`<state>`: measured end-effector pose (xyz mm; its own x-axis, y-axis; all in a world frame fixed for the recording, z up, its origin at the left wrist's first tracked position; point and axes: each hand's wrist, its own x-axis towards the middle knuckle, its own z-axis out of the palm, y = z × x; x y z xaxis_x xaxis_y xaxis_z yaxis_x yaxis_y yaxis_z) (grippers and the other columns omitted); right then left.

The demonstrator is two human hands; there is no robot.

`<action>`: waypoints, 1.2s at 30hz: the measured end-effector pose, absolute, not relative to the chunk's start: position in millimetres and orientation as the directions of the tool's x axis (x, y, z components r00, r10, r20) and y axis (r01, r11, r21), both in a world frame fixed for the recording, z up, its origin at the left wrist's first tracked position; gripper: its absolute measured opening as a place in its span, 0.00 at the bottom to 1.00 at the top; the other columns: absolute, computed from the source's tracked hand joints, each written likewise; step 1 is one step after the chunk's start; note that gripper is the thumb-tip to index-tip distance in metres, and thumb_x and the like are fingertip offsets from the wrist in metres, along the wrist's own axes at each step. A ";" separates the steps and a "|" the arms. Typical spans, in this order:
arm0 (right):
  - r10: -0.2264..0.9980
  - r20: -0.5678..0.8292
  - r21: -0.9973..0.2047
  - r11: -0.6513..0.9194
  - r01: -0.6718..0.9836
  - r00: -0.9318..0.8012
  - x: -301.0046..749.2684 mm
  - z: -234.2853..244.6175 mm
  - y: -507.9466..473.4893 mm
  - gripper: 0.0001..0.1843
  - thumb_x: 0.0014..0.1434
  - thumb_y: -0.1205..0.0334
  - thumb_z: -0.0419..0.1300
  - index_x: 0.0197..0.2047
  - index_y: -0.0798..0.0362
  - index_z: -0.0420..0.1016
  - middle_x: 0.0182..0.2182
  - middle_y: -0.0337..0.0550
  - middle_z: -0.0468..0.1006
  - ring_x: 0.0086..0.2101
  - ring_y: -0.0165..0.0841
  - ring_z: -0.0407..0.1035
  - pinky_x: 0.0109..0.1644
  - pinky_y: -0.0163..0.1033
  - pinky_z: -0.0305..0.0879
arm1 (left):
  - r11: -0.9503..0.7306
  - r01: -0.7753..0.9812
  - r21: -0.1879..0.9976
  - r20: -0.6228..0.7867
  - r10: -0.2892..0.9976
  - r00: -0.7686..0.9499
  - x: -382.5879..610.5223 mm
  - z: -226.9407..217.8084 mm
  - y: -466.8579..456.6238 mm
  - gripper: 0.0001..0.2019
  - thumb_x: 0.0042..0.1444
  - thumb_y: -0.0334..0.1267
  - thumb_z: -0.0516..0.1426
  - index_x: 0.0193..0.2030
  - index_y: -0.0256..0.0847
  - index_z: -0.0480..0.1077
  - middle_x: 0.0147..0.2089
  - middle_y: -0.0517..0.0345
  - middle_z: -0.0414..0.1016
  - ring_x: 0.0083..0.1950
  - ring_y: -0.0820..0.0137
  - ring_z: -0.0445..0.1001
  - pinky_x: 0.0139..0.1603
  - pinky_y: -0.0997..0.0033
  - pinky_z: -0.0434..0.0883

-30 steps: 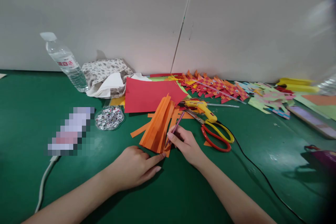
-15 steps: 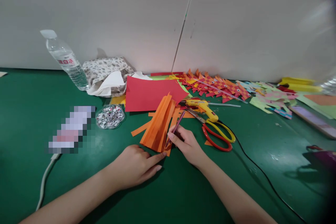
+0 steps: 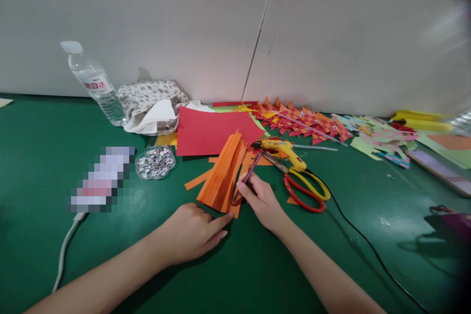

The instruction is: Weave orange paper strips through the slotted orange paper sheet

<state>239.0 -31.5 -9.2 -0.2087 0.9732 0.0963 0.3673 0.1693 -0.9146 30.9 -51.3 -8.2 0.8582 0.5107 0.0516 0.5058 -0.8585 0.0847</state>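
Observation:
My right hand (image 3: 262, 202) is closed around a slim purple pen (image 3: 251, 168), its tip down on a narrow orange paper strip (image 3: 236, 212). The index finger of my left hand (image 3: 191, 233) is stretched out and touches the strip's lower end; this hand holds nothing. Between and just beyond my hands lies a pleated orange paper piece (image 3: 220, 176), wider at the near end. More loose orange strips (image 3: 198, 180) stick out beneath it. A red paper sheet (image 3: 206, 130) lies behind, partly covered by the pleated piece.
Scissors (image 3: 303, 198) with red and yellow handles and a yellow glue gun (image 3: 285, 151) with a black cord lie right. Woven red-orange paper pieces (image 3: 301, 120) rest by the wall. Leftward are a bag of googly eyes (image 3: 155, 163), a phone (image 3: 105, 176), a water bottle (image 3: 97, 86) and a tissue pouch (image 3: 150, 93).
The pen and my right hand have shifted very slightly. My left finger stays on the orange strip. The whole view has moved a little.

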 end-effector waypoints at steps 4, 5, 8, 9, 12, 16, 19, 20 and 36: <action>0.977 0.090 -0.932 0.151 0.331 -0.193 237.9 -8.7 -31.6 0.11 0.65 0.52 0.50 0.35 0.50 0.62 0.27 0.37 0.68 0.28 0.32 0.66 0.34 0.36 0.63 | -0.858 0.507 0.082 0.056 0.512 0.857 30.5 -9.1 -51.8 0.18 0.66 0.42 0.44 0.59 0.41 0.63 0.26 0.57 0.75 0.27 0.66 0.75 0.27 0.69 0.69; 0.978 0.094 -0.933 0.152 0.326 -0.188 237.8 -7.8 -31.8 0.11 0.64 0.52 0.51 0.34 0.50 0.62 0.26 0.36 0.67 0.27 0.31 0.65 0.33 0.36 0.62 | -0.858 0.507 0.083 0.056 0.512 0.857 30.4 -9.4 -52.0 0.18 0.66 0.42 0.44 0.59 0.41 0.63 0.26 0.57 0.75 0.27 0.66 0.75 0.27 0.69 0.69; 0.977 0.100 -0.939 0.155 0.307 -0.188 238.0 -5.2 -32.3 0.12 0.64 0.53 0.52 0.33 0.51 0.63 0.24 0.34 0.64 0.24 0.28 0.59 0.29 0.34 0.57 | -0.858 0.508 0.082 0.067 0.513 0.856 30.3 -10.0 -52.6 0.18 0.66 0.42 0.44 0.60 0.41 0.62 0.26 0.57 0.75 0.27 0.65 0.75 0.27 0.68 0.70; 0.975 0.096 -0.944 0.153 0.294 -0.200 238.3 -4.7 -32.3 0.12 0.64 0.53 0.52 0.33 0.51 0.63 0.24 0.34 0.63 0.24 0.28 0.58 0.28 0.33 0.56 | -0.857 0.510 0.077 0.073 0.515 0.854 30.3 -10.1 -52.6 0.18 0.66 0.42 0.44 0.60 0.41 0.63 0.26 0.57 0.75 0.27 0.66 0.75 0.27 0.69 0.70; 0.965 0.066 -0.959 0.131 0.251 -0.253 239.1 -5.1 -32.4 0.12 0.64 0.53 0.52 0.33 0.51 0.64 0.24 0.33 0.62 0.23 0.27 0.57 0.27 0.33 0.54 | -0.861 0.503 0.078 0.080 0.509 0.857 30.2 -9.7 -52.5 0.18 0.66 0.41 0.45 0.59 0.41 0.63 0.26 0.57 0.75 0.26 0.67 0.75 0.27 0.70 0.69; 0.960 0.057 -0.964 0.125 0.235 -0.275 239.4 -7.0 -32.8 0.12 0.64 0.53 0.53 0.33 0.52 0.64 0.24 0.33 0.61 0.24 0.27 0.57 0.27 0.33 0.54 | -0.860 0.504 0.079 0.078 0.509 0.857 30.0 -9.3 -52.0 0.19 0.66 0.42 0.45 0.60 0.41 0.62 0.26 0.57 0.75 0.26 0.66 0.75 0.27 0.70 0.69; 0.955 0.060 -0.963 0.132 0.236 -0.290 239.0 -6.6 -33.5 0.12 0.64 0.53 0.53 0.33 0.52 0.63 0.24 0.34 0.62 0.24 0.27 0.58 0.28 0.33 0.54 | -0.861 0.502 0.077 0.073 0.507 0.859 30.2 -9.4 -51.5 0.19 0.66 0.42 0.45 0.60 0.41 0.62 0.26 0.57 0.75 0.26 0.66 0.75 0.27 0.69 0.69; 0.954 0.063 -0.960 0.138 0.243 -0.292 238.8 -6.0 -33.8 0.12 0.64 0.53 0.53 0.33 0.52 0.63 0.24 0.34 0.62 0.24 0.27 0.58 0.28 0.33 0.55 | -0.861 0.502 0.077 0.071 0.507 0.859 30.3 -9.4 -51.4 0.19 0.66 0.42 0.45 0.60 0.41 0.62 0.26 0.57 0.75 0.27 0.66 0.75 0.27 0.69 0.69; 0.955 0.049 -0.952 0.133 0.274 -0.292 240.3 -9.8 -32.9 0.12 0.64 0.52 0.52 0.34 0.52 0.63 0.25 0.34 0.62 0.23 0.26 0.56 0.27 0.33 0.54 | -0.862 0.503 0.065 0.079 0.507 0.859 29.3 -11.8 -52.3 0.18 0.67 0.42 0.44 0.60 0.42 0.61 0.26 0.58 0.75 0.26 0.64 0.76 0.26 0.67 0.70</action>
